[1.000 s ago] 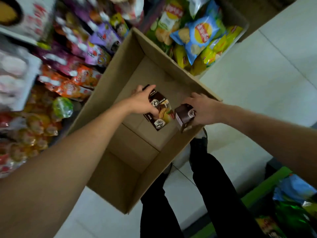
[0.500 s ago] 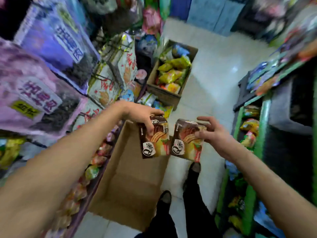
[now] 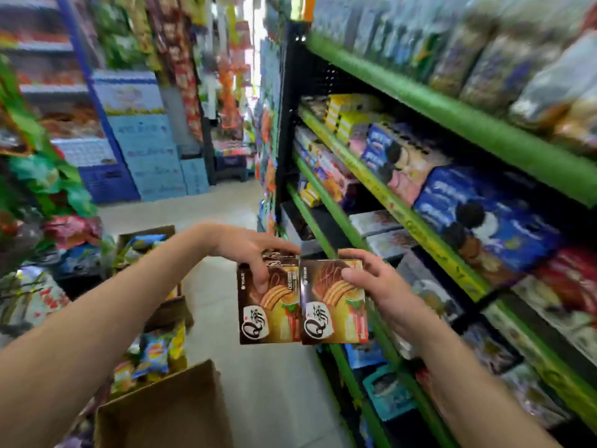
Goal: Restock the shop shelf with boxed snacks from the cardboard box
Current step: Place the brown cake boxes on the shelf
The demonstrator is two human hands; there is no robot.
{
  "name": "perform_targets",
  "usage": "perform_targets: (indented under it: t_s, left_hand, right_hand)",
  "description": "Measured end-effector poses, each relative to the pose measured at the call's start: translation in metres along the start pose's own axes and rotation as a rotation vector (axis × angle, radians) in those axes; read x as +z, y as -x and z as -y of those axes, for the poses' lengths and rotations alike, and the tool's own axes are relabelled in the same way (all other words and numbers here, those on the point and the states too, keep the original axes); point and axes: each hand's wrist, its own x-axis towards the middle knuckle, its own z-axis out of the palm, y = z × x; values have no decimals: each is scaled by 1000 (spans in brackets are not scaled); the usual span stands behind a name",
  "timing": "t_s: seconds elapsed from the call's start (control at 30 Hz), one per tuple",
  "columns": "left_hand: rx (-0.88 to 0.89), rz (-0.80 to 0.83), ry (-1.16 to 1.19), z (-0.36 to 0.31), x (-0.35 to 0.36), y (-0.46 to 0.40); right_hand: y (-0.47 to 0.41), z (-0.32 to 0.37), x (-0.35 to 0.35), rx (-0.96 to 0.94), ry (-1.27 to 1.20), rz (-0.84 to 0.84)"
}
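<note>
Two brown snack boxes are held upright side by side in mid-air, touching along one edge. My left hand (image 3: 252, 253) grips the left box (image 3: 269, 315) from above, fingers over its front; a second box seems stacked behind it. My right hand (image 3: 378, 286) grips the right box (image 3: 336, 312) by its right side, thumb on the front. Both sit just left of the green-edged shop shelf (image 3: 416, 227), near a dark gap beside grey boxes (image 3: 374, 223). A corner of the cardboard box (image 3: 168, 412) shows at the bottom left.
The green shelves on the right carry blue cookie boxes (image 3: 484, 215), yellow boxes (image 3: 349, 114) and bagged goods above. A second carton of chip bags (image 3: 155, 347) stands on the floor at left. Hanging snack bags fill the left rack. The tiled aisle (image 3: 226, 208) runs ahead.
My view swung up from the cardboard box to the right-hand shelf. Both hands lifted the boxes out of the box and carried them up and rightward, side by side.
</note>
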Motion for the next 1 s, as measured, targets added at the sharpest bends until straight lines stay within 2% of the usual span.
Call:
perform_targets:
  t_s: [0.13,0.23,0.33,0.47,0.63,0.8,0.9,1.0]
  left_hand:
    - [140,83,-68,-85,40,-11]
    - [217,109,-112,-133,85,-14]
    - [246,150,-178,-170,131,-15]
    - [242,185,-221,-206,174,-16]
    - [268,208,-278,-224,196,-22]
    - [283,208,-350,-241,191,-42]
    - [298,189,-423,-252,188,-56]
    - [319,219,-452,-261,184,-73]
  right_hand:
    - [104,24,-52,-98,161,-150]
    - [193,37,-87,-158,450,-224]
    - [273,48,-116,-220,723,-331]
    - [338,48,-152,-222,977,-454]
    - [361,36,-203,-74,1166,-540]
    - [357,31,-230,12,1369,-539]
    - [350,31,-238,107,1316,-592]
    - [341,31,-245,94,1217,-639]
